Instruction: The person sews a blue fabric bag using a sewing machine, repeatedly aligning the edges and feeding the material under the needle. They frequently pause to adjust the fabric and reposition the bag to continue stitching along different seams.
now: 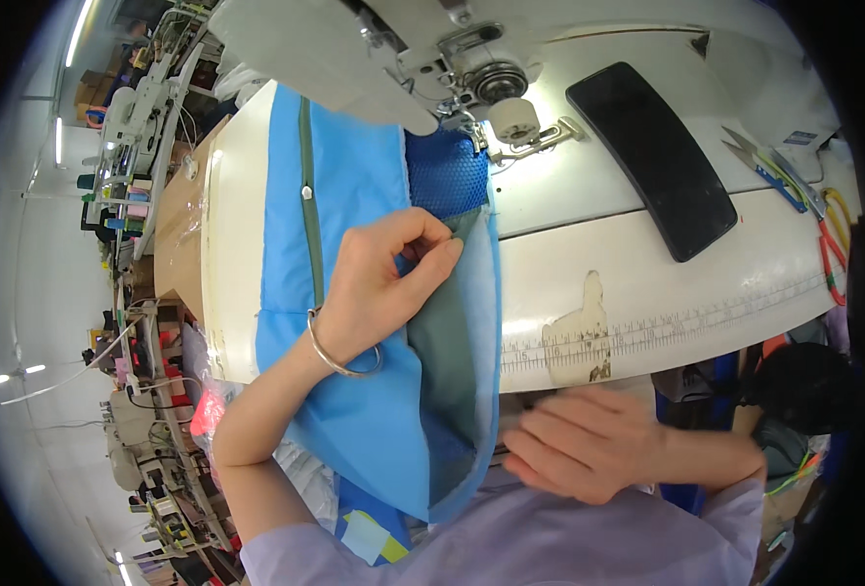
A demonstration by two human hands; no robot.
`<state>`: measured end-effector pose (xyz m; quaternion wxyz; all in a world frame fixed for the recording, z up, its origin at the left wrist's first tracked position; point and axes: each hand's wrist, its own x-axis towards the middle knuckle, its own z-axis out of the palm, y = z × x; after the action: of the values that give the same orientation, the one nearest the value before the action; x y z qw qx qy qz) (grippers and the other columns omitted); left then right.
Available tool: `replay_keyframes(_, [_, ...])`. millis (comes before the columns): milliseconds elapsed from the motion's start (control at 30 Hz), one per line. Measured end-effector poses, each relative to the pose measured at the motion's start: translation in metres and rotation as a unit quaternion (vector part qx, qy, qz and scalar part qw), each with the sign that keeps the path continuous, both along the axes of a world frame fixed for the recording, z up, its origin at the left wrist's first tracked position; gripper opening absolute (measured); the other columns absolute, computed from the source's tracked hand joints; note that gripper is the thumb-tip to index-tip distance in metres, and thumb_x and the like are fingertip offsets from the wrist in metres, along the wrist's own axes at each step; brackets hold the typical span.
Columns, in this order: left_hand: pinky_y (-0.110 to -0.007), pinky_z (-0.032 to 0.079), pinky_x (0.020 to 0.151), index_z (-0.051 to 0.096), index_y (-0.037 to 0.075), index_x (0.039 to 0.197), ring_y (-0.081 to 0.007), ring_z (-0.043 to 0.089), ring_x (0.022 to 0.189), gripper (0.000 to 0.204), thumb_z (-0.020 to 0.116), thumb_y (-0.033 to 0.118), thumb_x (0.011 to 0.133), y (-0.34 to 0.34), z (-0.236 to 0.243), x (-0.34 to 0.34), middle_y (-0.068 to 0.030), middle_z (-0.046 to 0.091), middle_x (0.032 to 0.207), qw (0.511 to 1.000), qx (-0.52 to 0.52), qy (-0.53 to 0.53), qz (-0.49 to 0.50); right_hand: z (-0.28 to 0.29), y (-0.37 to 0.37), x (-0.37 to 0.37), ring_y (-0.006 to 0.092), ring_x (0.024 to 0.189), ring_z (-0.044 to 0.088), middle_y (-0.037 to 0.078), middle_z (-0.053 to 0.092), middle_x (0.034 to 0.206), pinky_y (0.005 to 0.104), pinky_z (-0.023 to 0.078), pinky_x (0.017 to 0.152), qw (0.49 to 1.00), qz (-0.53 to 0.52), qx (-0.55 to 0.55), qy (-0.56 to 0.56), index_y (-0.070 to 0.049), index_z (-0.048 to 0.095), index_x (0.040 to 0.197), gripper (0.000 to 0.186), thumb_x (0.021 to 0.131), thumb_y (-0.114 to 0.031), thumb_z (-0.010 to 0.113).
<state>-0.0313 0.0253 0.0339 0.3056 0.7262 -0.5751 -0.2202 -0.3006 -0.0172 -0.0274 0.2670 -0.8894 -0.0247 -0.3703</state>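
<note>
A light-blue fabric piece with a green zipper lies on the white table, its front end hanging over the near edge. Grey-green cloth shows between its layers, and dark-blue mesh runs under the sewing machine's presser foot. With thumb and forefinger, my left hand pinches the cloth just in front of the mesh; a bangle circles that wrist. Off the table's front edge, right of the fabric, my right hand hovers, slightly blurred, its fingers loosely stretched and holding nothing visible.
The sewing machine head overhangs the work. A black phone lies right of the needle area; scissors and red-handled snips sit farther right. A printed ruler follows the front edge. Other machines stand at left.
</note>
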Motion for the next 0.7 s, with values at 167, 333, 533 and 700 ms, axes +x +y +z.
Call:
replay_keyframes(167, [-0.039, 0.048, 0.090, 0.063, 0.003, 0.083, -0.0298, 0.064, 0.088, 0.008, 0.070, 0.004, 0.084, -0.005, -0.004, -0.001, -0.0101, 0.074, 0.099, 0.965, -0.169, -0.186, -0.081, 0.012, -0.044, 0.046, 0.0298, 0.111, 0.063, 0.015, 0.067, 0.119, 0.0418, 0.050, 0.098, 0.977, 0.027, -0.208, 0.044, 0.003, 0.072, 0.113, 0.035, 0.089, -0.021, 0.063])
replay_keyframes(333, [-0.041, 0.046, 0.097, 0.064, 0.002, 0.087, -0.0305, 0.065, 0.104, 0.006, 0.069, 0.005, 0.086, 0.000, -0.009, 0.005, -0.0147, 0.075, 0.117, 0.988, -0.092, -0.110, -0.062, 0.019, -0.042, 0.058, 0.0328, 0.112, 0.062, 0.019, 0.066, 0.121, 0.0454, 0.051, 0.100, 0.968, 0.056, -0.227, 0.092, 0.004, 0.071, 0.113, 0.039, 0.085, -0.024, 0.071])
replay_keyframes(533, [-0.041, 0.045, 0.101, 0.067, 0.002, 0.092, -0.0298, 0.066, 0.105, 0.005, 0.066, 0.005, 0.088, -0.001, -0.011, 0.009, -0.0134, 0.075, 0.116, 0.988, -0.079, -0.101, -0.085, 0.015, -0.040, 0.061, 0.0319, 0.103, 0.065, 0.020, 0.069, 0.108, 0.0435, 0.053, 0.094, 0.964, 0.076, -0.225, 0.119, 0.005, 0.071, 0.106, 0.033, 0.087, -0.022, 0.069])
replay_keyframes(700, [-0.042, 0.045, 0.102, 0.071, 0.004, 0.101, -0.0284, 0.066, 0.107, 0.016, 0.068, 0.002, 0.085, -0.001, -0.011, 0.016, -0.0104, 0.075, 0.116, 0.988, -0.078, -0.090, -0.100, 0.018, -0.046, 0.064, 0.0320, 0.097, 0.067, 0.020, 0.071, 0.100, 0.0433, 0.055, 0.090, 0.950, 0.089, -0.287, 0.089, 0.005, 0.072, 0.101, 0.028, 0.090, -0.021, 0.068])
